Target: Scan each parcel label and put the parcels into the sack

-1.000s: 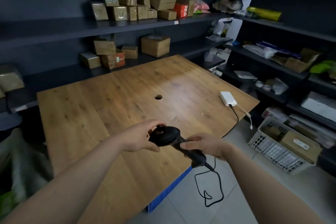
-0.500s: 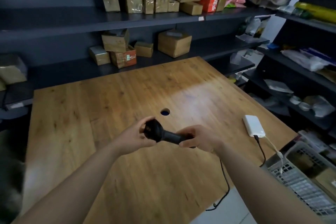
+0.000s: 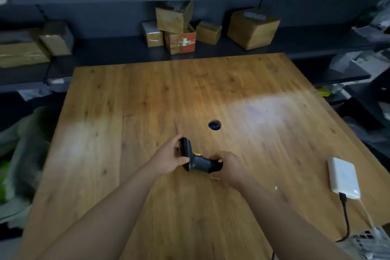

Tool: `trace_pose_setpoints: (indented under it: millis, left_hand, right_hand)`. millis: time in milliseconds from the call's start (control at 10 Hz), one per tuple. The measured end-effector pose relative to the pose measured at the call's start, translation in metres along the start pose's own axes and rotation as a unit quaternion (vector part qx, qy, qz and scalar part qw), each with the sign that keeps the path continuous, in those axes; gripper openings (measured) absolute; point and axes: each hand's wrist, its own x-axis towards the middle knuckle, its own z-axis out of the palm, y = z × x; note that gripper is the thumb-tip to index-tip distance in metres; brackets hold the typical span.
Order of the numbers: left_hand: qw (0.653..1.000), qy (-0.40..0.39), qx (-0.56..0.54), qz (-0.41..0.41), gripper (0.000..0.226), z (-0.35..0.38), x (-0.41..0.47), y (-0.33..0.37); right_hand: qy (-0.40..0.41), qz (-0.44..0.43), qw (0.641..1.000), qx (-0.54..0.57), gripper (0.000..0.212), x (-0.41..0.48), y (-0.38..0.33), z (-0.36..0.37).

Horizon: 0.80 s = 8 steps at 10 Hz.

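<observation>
Head view. Holding the scanner (image 3: 195, 159) at both ends, low over the middle of the tabletop (image 3: 105, 112), just nearer than the hole (image 3: 214, 125). Gripped by left hand (image 3: 168, 159) curled round the head and right hand (image 3: 229, 167) wrapped round the handle's butt. Probably a two-handed hold for turning it into a trigger grip. Cannot tell whether touching the wood. Beyond the far edge, parcels (image 3: 179, 29) stacked on shelves (image 3: 126, 53), none in hand, so no scanning yet. Off the left edge, a pale blurred bulk (image 3: 23, 154), perhaps the sack; cannot tell. By the right edge, a power bank (image 3: 344, 177), cable (image 3: 346, 217) trailing towards the near-right corner, seemingly parked clear of the working middle.
</observation>
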Motion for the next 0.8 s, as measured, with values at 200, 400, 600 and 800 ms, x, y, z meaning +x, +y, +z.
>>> trace_pose_setpoints:
  millis: [200,400,600,800]
  left_hand:
    - [0.999,0.050,0.008,-0.001,0.081,0.019,-0.007,-0.004]
    - [0.995,0.088,0.013,-0.039,0.076,0.035,-0.013,-0.002]
    - [0.980,0.145,0.127,-0.051,0.050,0.048,-0.025,-0.001]
    - [0.967,0.127,0.216,-0.046,0.028,0.037,-0.040,0.025]
  right_hand:
    - [-0.036,-0.061,0.997,-0.018,0.044,0.004,0.014,0.006]
    - [-0.049,-0.099,0.994,-0.015,0.049,0.004,0.021,0.005]
    - [-0.051,-0.130,0.990,-0.016,0.050,0.000,0.023,0.005]
    - [-0.033,-0.125,0.990,-0.060,0.033,-0.011,0.015,-0.010]
